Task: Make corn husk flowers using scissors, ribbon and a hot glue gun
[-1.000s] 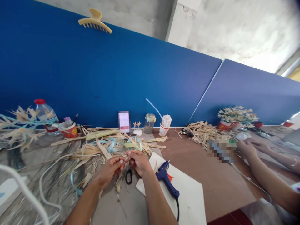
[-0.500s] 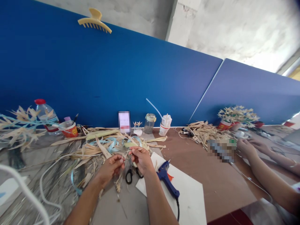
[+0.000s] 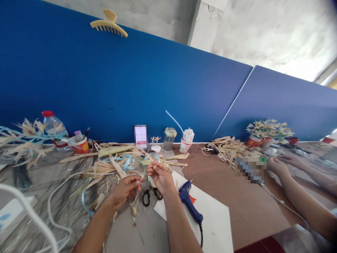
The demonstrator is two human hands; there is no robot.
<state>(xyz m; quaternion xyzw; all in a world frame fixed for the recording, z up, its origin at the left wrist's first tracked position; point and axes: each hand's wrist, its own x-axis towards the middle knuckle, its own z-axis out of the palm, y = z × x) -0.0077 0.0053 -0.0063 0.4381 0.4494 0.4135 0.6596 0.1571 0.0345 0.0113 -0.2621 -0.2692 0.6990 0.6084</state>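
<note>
My left hand is closed in a pinch around a thin pale strand, low over the pile of dried husks. Close beside it on the right, my right hand is raised a little higher, thumb and fingers pressed together; what they hold is too small to make out. Black-handled scissors lie below and between my hands, their blades partly hidden. A blue glue gun rests on a white board right of my right forearm.
Behind the husks stand a phone, a glass jar and a paper cup. A bottle and white cables are at left. Another person's hands work at far right.
My right hand has risen slightly, and my left hand has shifted a little to the right. The whole view has moved slightly.
</note>
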